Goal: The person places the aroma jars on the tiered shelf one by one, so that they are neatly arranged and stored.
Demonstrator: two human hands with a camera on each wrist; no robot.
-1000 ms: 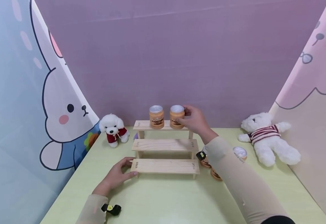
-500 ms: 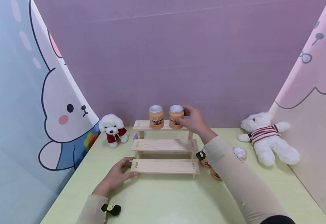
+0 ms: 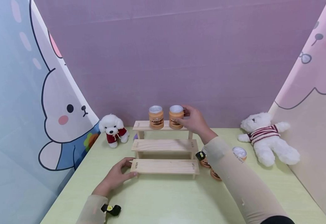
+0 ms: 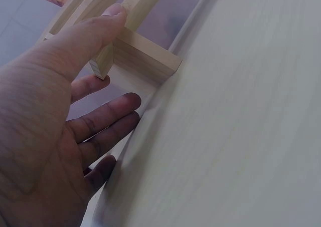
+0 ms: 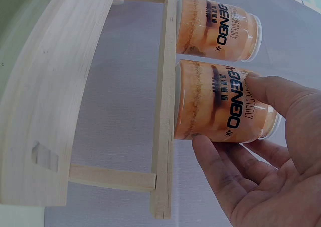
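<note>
A three-step wooden display stand (image 3: 165, 166) stands on the table. On its top step two orange cans with silver lids sit upright side by side, a left can (image 3: 156, 117) and a right can (image 3: 176, 117). My right hand (image 3: 195, 120) holds the right can from its right side, thumb on the front; the can's base meets the step in the right wrist view, where dark lettering (image 5: 234, 99) shows. At the bottom step's left end, my left hand (image 3: 117, 175) pinches the wood between thumb (image 4: 114, 19) and index finger, its other fingers extended below.
More orange cans are on the table right of the stand: one can (image 3: 239, 152) by the sleeve, others (image 3: 215, 175) partly hidden by the forearm. A white plush dog (image 3: 113, 130) sits back left, and a plush bear (image 3: 266, 137) leans back right. A purple wall (image 3: 179, 56) rises behind.
</note>
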